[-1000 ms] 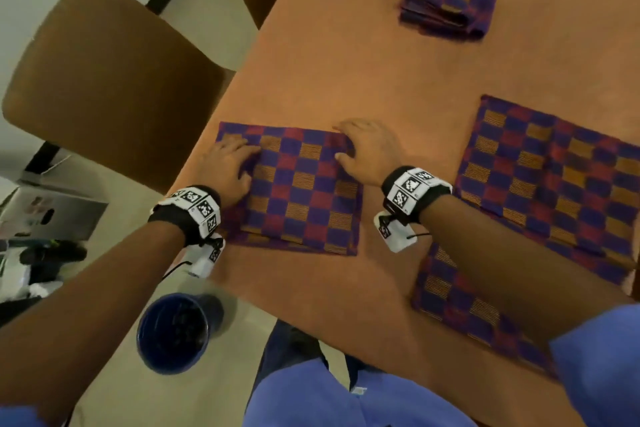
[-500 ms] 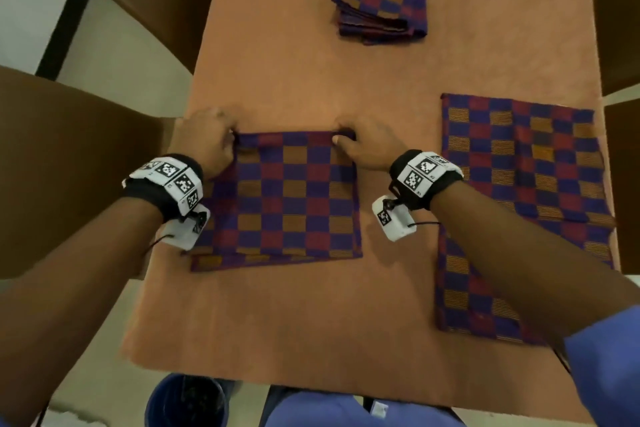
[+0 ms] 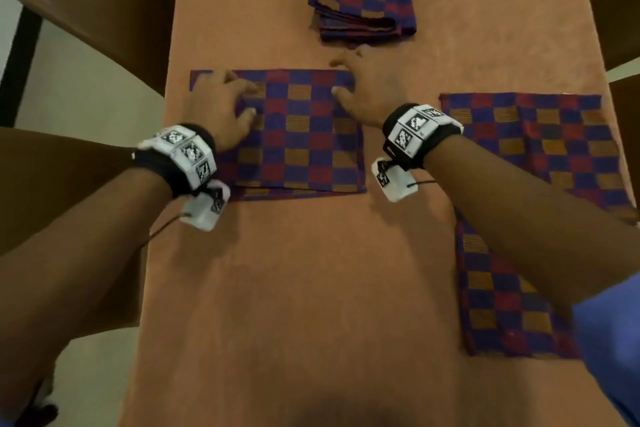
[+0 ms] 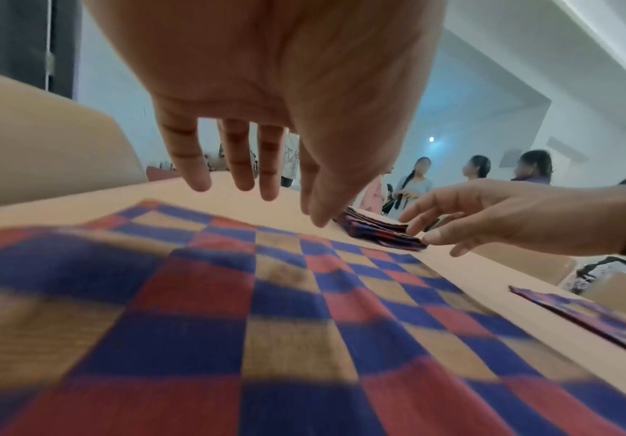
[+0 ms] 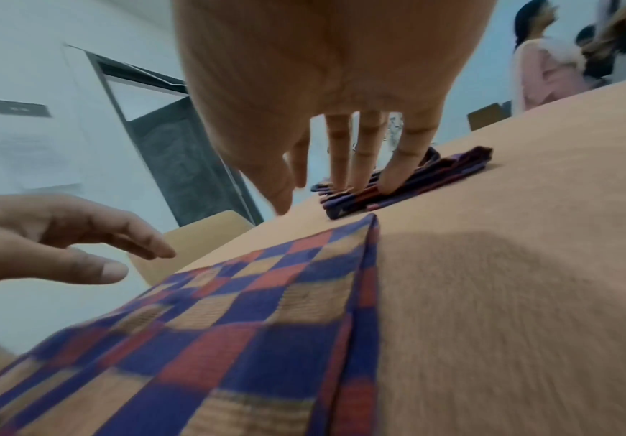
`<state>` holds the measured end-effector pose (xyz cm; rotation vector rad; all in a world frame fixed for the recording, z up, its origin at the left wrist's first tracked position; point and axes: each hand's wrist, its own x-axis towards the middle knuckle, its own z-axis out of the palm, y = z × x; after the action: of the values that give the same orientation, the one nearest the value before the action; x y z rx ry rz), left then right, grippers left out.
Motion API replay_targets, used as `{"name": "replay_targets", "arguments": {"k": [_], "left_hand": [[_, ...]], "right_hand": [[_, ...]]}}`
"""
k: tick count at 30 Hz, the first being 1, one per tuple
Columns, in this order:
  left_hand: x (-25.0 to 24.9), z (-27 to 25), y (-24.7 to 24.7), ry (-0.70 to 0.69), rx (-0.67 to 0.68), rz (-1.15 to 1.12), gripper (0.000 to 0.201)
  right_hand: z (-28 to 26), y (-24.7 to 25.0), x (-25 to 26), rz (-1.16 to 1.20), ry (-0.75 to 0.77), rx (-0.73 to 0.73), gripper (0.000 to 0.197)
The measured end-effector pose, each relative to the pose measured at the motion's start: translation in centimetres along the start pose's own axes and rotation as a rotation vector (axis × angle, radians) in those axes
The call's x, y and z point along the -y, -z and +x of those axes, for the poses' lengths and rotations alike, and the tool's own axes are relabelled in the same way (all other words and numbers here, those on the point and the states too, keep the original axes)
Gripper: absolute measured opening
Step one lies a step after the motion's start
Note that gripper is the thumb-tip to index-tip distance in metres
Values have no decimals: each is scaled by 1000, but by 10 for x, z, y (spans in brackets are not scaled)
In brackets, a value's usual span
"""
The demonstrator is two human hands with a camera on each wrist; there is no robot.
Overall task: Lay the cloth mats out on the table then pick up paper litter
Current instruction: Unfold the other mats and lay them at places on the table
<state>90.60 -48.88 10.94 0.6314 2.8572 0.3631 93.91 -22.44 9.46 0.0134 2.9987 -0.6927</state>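
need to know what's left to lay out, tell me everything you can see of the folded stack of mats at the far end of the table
The folded stack of mats is woven cloth in a blue, red and orange check, several folded layers showing at its near edge. It lies flat on the orange table, beyond the middle mat. The right hand reaches toward it with open fingers; whether they touch it cannot be told.

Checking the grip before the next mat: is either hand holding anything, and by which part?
Nothing is held. The left hand and right hand are open above the folded checked cloth mat.
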Motion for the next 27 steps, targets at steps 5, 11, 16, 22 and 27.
{"name": "replay_targets", "arguments": {"k": [5,11,16,22,27], "left_hand": [[-4,-75,-23,-46,201,37,51],[3,-90,-28,-75,232,115,60],[-7,-81,-31,-113,243,277,60],[-7,-77,-33,-122,258,371,66],[-2,-75,-28,-122,330,308,70]], "right_hand": [[-63,-23,23,10,270,276,52],[-90,-36,36,-184,256,346,72],[-88,-28,45,-291,268,387,71],[-90,-26,43,-330,270,461,83],[-98,-26,36,-323,276,465,74]]}}
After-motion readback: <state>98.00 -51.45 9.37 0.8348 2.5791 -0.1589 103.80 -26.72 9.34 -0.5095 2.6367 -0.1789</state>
